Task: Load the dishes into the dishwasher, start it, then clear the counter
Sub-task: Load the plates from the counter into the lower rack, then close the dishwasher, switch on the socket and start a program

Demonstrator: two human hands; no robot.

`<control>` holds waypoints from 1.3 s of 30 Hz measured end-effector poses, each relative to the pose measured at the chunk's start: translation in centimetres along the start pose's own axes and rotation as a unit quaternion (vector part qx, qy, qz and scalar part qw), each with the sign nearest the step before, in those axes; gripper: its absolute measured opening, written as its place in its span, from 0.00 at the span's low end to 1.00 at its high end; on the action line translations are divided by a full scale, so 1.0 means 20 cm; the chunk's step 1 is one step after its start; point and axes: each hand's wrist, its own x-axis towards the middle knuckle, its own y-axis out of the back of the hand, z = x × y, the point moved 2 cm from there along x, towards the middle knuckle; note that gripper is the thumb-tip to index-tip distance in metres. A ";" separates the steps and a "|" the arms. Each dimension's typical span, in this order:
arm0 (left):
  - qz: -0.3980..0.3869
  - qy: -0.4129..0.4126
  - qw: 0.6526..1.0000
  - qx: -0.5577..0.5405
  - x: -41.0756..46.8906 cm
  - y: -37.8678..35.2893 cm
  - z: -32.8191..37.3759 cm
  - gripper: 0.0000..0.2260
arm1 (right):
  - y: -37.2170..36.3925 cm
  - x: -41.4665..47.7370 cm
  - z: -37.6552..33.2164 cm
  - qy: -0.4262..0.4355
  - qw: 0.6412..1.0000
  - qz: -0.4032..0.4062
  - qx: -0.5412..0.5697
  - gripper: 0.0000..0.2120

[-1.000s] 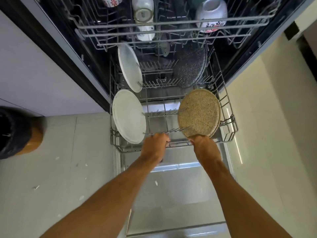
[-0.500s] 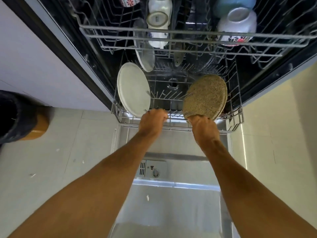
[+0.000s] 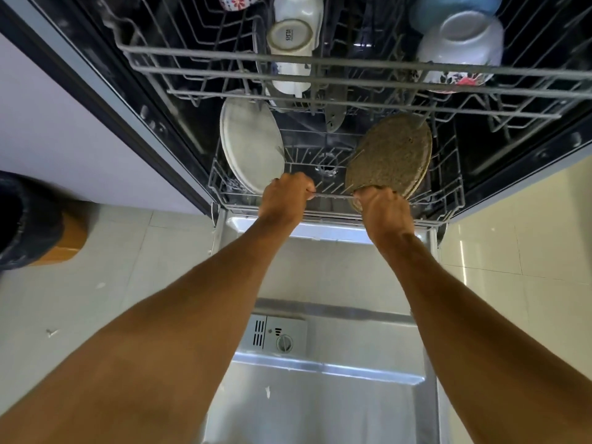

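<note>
Lower rack (image 3: 454, 187): held at its front rail by both hands and, against the frame of a second ago, pushed well back into the dishwasher tub, now mostly under the upper rack (image 3: 352, 69). Left hand (image 3: 286, 196): fingers curled round the rail, just beside the white plate (image 3: 251, 145), which is stood on edge at the rack's left. Right hand (image 3: 382, 209): closed on the same rail, in front of the lower rim of the speckled brown plate (image 3: 389, 155), stood on edge at the right. Upper rack: a cream mug (image 3: 290, 36) and a white bowl (image 3: 461, 40) are carried upside down. Door (image 3: 320, 398): lowered flat, more of it now uncovered, the detergent dispenser (image 3: 277, 336) being exposed between the forearms.
</note>
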 end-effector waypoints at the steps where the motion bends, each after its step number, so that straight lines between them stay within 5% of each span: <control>1: 0.006 0.001 1.000 -0.005 0.02 0.00 0.01 0.08 | 0.01 0.02 0.00 0.000 1.000 0.004 -0.003 0.13; 8: 0.042 0.038 0.997 -0.048 0.08 -0.01 0.02 0.13 | 0.06 0.13 -0.01 -0.024 0.999 0.022 0.011 0.14; 18: -0.011 -0.007 0.996 -0.087 0.07 -0.09 -0.06 0.20 | 0.03 0.15 -0.03 -0.026 0.999 0.047 -0.002 0.12; 24: -0.017 -0.014 0.996 -0.092 0.03 -0.06 -0.03 0.24 | 0.02 0.14 -0.02 -0.045 0.991 0.053 0.114 0.11; 31: -0.026 0.021 0.995 -0.099 -0.23 0.00 -0.05 0.25 | 0.01 -0.09 -0.03 -0.050 0.980 0.059 0.184 0.14; 39: -0.074 0.081 0.986 -0.125 -0.72 0.06 -0.12 0.20 | -0.07 -0.58 -0.10 -0.068 0.966 -0.029 0.247 0.16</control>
